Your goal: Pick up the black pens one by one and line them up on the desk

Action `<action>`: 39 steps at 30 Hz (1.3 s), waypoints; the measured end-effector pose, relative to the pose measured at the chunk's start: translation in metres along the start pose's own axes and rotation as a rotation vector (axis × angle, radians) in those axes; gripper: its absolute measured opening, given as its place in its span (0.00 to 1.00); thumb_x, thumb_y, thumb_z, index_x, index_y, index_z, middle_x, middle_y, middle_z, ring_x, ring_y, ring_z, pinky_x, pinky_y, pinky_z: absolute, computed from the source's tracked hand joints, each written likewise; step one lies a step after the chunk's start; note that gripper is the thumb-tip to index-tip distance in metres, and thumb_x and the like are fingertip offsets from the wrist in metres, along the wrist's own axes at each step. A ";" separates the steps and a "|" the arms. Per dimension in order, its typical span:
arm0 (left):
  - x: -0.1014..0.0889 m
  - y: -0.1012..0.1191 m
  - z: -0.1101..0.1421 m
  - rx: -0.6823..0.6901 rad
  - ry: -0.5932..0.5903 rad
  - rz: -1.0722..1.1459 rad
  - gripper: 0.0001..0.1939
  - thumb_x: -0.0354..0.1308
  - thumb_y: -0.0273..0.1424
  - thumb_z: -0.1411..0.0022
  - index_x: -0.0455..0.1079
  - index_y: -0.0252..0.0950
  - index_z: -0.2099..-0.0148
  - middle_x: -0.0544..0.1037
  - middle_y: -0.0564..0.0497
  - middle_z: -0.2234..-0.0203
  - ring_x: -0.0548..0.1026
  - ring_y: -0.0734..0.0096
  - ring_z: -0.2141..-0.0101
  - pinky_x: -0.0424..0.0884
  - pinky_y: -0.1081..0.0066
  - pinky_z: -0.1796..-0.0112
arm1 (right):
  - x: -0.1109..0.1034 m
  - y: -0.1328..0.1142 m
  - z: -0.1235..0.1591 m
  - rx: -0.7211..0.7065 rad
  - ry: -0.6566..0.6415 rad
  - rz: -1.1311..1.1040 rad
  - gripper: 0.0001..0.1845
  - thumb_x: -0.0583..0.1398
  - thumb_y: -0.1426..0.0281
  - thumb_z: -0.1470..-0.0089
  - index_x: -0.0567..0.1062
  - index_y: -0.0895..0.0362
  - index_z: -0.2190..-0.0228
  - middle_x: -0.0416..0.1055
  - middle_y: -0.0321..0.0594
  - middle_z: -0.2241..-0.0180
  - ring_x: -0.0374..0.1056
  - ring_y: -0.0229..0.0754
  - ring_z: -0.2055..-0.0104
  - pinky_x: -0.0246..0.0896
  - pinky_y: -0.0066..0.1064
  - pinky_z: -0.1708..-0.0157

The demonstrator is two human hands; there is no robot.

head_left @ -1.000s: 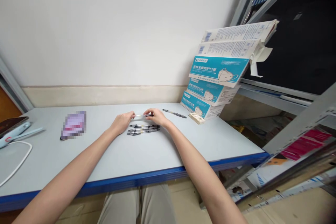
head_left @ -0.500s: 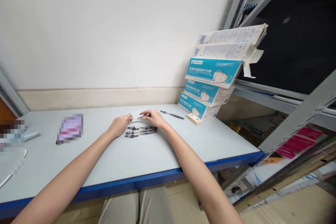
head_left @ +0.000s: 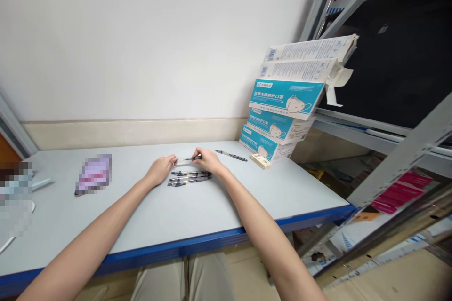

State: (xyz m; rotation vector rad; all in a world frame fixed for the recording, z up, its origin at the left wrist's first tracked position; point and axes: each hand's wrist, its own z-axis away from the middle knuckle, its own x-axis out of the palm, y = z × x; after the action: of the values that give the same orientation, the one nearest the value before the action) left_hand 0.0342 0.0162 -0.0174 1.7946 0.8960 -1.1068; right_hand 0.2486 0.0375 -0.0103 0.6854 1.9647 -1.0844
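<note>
Between my two hands, a slim clear-and-black pen (head_left: pixel 187 158) is held level just above the table. My left hand (head_left: pixel 161 169) pinches its left end with the fingertips. At its black right end, my right hand (head_left: pixel 207 160) grips it between thumb and fingers. Just below the hands, a small group of similar pens (head_left: pixel 189 178) lies side by side on the table, pointing left to right. One more pen (head_left: pixel 231 155) lies alone to the right of my right hand, slanting slightly.
A stack of blue-and-white mask boxes (head_left: pixel 286 96) rises at the table's back right, with a small cream box (head_left: pixel 260 161) before it. A blurred purple item (head_left: pixel 94 173) lies on the left of the table (head_left: pixel 141 221). Metal shelving (head_left: pixel 399 171) borders the right side.
My right hand's fingers have shifted on the pen, so its black right end now shows more. The other pens have stayed where they were.
</note>
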 end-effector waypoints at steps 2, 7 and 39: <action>0.001 -0.002 -0.001 -0.010 -0.021 0.031 0.14 0.37 0.33 0.39 0.62 0.39 0.69 0.71 0.52 0.76 0.68 0.69 0.73 0.57 0.73 0.71 | 0.000 0.000 0.001 0.006 0.015 -0.011 0.10 0.61 0.71 0.53 0.71 0.53 0.65 0.74 0.34 0.64 0.66 0.39 0.64 0.55 0.27 0.65; 0.001 -0.004 -0.001 0.017 -0.023 0.048 0.12 0.38 0.32 0.40 0.62 0.39 0.69 0.72 0.52 0.75 0.68 0.69 0.72 0.57 0.73 0.71 | -0.002 -0.004 0.003 -0.079 -0.038 -0.136 0.10 0.58 0.69 0.49 0.71 0.53 0.62 0.74 0.33 0.69 0.67 0.36 0.67 0.54 0.26 0.66; -0.010 0.001 0.006 0.033 -0.013 0.056 0.17 0.36 0.39 0.38 0.65 0.41 0.64 0.75 0.52 0.72 0.71 0.67 0.70 0.60 0.72 0.69 | -0.003 0.001 -0.001 -0.094 -0.084 -0.354 0.04 0.58 0.75 0.54 0.72 0.60 0.72 0.69 0.36 0.75 0.64 0.34 0.73 0.59 0.26 0.68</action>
State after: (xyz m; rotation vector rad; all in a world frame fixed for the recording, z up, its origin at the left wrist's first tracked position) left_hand 0.0296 0.0092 -0.0093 1.8264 0.8193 -1.1029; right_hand 0.2506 0.0385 -0.0079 0.2407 2.0966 -1.1962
